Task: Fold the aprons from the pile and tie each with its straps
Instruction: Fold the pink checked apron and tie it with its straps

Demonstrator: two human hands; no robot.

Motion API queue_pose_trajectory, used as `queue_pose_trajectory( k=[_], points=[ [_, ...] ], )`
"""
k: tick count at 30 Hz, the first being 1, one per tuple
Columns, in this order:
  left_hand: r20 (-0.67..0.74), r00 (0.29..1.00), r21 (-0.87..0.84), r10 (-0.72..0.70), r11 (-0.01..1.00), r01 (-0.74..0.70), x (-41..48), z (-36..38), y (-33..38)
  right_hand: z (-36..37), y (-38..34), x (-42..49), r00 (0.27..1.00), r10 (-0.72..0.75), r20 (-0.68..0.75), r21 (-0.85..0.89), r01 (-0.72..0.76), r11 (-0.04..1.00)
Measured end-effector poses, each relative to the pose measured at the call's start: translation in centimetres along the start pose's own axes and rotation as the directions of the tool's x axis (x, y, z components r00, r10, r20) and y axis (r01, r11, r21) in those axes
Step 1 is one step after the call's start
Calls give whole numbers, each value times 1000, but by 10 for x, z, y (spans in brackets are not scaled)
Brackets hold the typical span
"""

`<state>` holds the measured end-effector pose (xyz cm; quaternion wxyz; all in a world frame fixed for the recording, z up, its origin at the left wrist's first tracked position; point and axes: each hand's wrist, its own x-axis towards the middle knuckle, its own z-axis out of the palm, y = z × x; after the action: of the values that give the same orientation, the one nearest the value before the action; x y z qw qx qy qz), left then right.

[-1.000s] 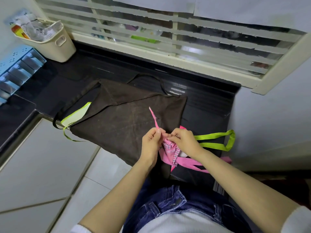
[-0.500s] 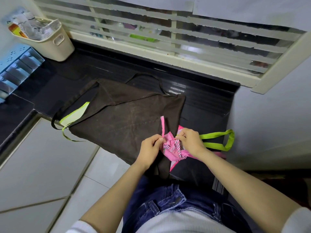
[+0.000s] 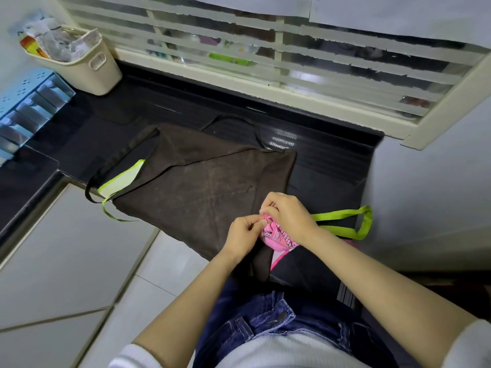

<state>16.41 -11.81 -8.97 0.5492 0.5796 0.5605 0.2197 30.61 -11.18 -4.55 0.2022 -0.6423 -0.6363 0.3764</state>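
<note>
Pink apron (image 3: 276,236) folded small; left hand (image 3: 245,231) and right hand (image 3: 288,213) pinch its strap, likely tying. Brown apron (image 3: 199,187) flat on table (image 3: 332,179), green-trimmed apron (image 3: 122,179) under it, neither yet folded.

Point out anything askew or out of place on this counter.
The brown apron lies crooked, its near corner drooping off the counter edge. A lime strap dangles off it at left. The left hand and right hand pinch the pink apron; nothing looks damaged.
</note>
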Motion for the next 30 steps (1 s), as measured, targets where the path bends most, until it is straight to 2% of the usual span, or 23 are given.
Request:
queue_pose_trajectory(
  k=[5,8,13,19,22,25,30],
  points=[
    [-61,997,-250,-49,968,33,-3,7,6,16,9,-6,964,68,-255,107,-42,993],
    [-83,993,-357,-80,933,45,-3,8,9,23,17,-10,975,105,-196,111,-85,990],
    [-90,989,-425,-118,903,69,-3,7,8,16,16,-5,996,81,-27,3,-81,997],
    [-67,989,-430,-129,899,88,-2,6,4,10,16,0,990,98,104,-28,-95,995],
    [-73,991,-421,-117,904,76,-3,4,3,11,17,0,988,104,114,-20,-103,995],
    [-82,991,-440,-103,896,57,-3,3,4,14,18,-4,990,109,91,66,-115,991],
    [-141,984,-479,-110,877,29,-2,2,10,23,23,-11,973,223,-61,133,-214,968]
  ],
)
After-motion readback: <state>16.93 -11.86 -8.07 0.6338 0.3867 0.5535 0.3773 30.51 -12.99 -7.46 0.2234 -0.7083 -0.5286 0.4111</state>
